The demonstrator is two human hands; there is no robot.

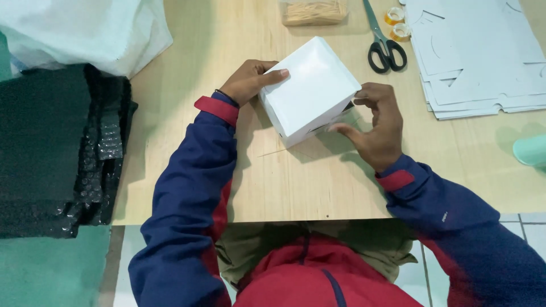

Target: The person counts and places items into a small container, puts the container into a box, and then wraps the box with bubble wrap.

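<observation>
A white cardboard box (311,90) stands tilted on the wooden table (296,187), in the middle of the view. My left hand (250,79) grips its left upper corner, thumb lying on the top face. My right hand (376,126) is at the box's right lower side, fingers at a dark gap where a flap meets the wall. Both arms wear blue sleeves with red cuffs.
Black-handled scissors (385,50) and two small tape rolls (398,24) lie at the back. A stack of flat white card cut-outs (478,62) is at the right. Black bubble wrap (62,153) is piled left, a white bag (85,28) behind it, a container of thin sticks (314,11) at the top.
</observation>
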